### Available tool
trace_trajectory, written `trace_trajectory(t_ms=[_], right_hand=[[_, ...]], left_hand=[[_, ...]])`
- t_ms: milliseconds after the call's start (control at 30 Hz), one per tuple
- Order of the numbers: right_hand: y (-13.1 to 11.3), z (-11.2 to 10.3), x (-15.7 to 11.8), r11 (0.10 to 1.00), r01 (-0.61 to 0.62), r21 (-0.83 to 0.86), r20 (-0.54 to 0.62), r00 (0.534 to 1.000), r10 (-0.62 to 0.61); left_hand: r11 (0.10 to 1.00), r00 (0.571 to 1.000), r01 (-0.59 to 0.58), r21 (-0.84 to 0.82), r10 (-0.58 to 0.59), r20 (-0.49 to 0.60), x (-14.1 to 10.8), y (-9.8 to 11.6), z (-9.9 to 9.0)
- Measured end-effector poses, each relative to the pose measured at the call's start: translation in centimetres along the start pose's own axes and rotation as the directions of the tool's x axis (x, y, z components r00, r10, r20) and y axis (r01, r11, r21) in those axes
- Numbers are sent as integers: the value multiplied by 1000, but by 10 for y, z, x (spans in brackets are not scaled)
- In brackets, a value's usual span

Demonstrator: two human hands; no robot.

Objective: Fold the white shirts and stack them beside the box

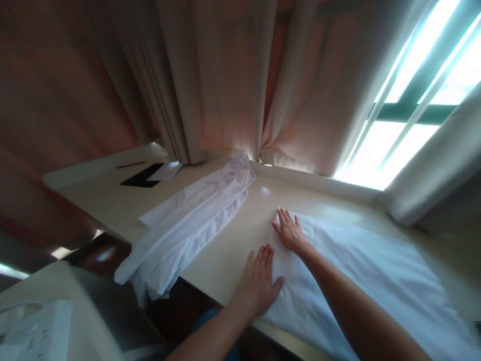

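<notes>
A white cloth garment (361, 265) lies spread flat over the right part of the table, its left end folded into a band. My right hand (290, 230) rests palm down on the far corner of that band, fingers stretched out. Nearer to me, my left hand (261, 281) lies flat at the left edge of the same cloth, fingers extended and thumb on the fabric. Neither hand grips anything. To the left, apart from both hands, a second white garment (195, 215) lies loosely bunched lengthwise, its near end hanging over the table edge.
Pale tabletop (221, 255) shows between the two garments. A black flat item (139, 176) and a white sheet (165, 171) lie at the far left, near a thin dark stick (131, 164). Curtains (225, 75) hang behind. A white object (41, 331) sits at lower left.
</notes>
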State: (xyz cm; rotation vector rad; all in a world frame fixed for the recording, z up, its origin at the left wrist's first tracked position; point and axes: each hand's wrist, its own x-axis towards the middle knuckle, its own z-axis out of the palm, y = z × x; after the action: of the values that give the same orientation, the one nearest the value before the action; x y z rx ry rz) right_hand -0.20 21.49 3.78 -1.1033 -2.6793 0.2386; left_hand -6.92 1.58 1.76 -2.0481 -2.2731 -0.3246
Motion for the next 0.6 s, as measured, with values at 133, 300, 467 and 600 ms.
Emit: trace_trajectory(t_ms=[133,300,467,600], right_hand=[[14,-24,-94,998,-20,-64,-83,996,15],[72,-49,-225,945,-262,-195,-133,962,239],[125,-57,-321,857,-446,-256,-98,894,436],[125,-46,-345,844,-490,-218,-75,871,486]], left_hand=[[1000,1000,6,3,-6,-13,2,2,8],[1000,999,14,19,-15,35,11,0,8],[987,997,73,143,-73,-3,32,-28,-4],[978,994,68,197,-49,-100,45,-7,-23]])
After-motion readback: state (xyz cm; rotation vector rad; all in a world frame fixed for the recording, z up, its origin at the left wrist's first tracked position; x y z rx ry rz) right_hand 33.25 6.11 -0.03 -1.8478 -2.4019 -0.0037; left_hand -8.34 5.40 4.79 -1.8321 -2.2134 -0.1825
